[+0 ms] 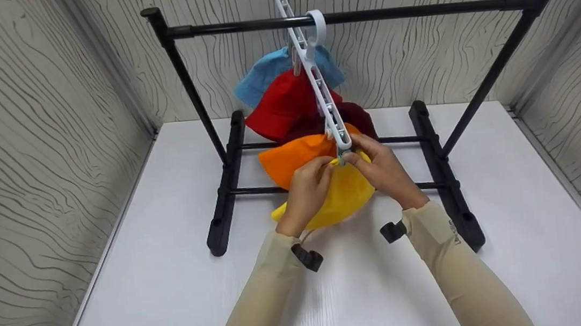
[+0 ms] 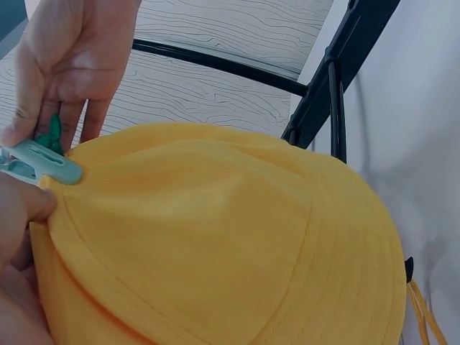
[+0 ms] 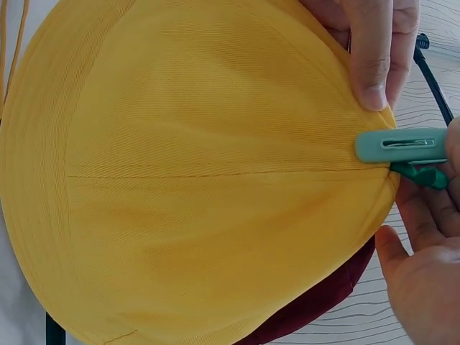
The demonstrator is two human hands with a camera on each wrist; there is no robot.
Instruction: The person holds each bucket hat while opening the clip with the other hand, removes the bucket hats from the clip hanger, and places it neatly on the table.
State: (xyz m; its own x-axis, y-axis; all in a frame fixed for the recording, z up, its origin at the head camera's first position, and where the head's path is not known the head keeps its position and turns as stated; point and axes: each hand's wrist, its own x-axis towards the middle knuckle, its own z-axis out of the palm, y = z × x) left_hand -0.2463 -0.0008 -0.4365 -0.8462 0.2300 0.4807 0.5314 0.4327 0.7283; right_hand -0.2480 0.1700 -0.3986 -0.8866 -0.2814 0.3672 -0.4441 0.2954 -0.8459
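A yellow bucket hat (image 1: 340, 201) hangs crown up below the near end of a white clip hanger (image 1: 321, 89). My left hand (image 1: 309, 193) pinches the folded edge of the hat's crown, as the right wrist view shows, with the fingertips (image 3: 374, 93) beside a pale green clip (image 3: 402, 146). The clip's tip lies over the hat's top edge. With thumb and fingers my right hand (image 1: 386, 172) grips the clip's outer end. A darker green piece (image 3: 424, 175) shows just under the clip.
Behind the yellow hat hang orange (image 1: 290, 157), dark red (image 1: 358, 115), red (image 1: 284, 104) and light blue (image 1: 265, 76) hats. The hanger hooks over the bar (image 1: 415, 10) of a black rack, whose feet (image 1: 225, 213) stand on the white table (image 1: 158, 241). Patterned walls enclose the table.
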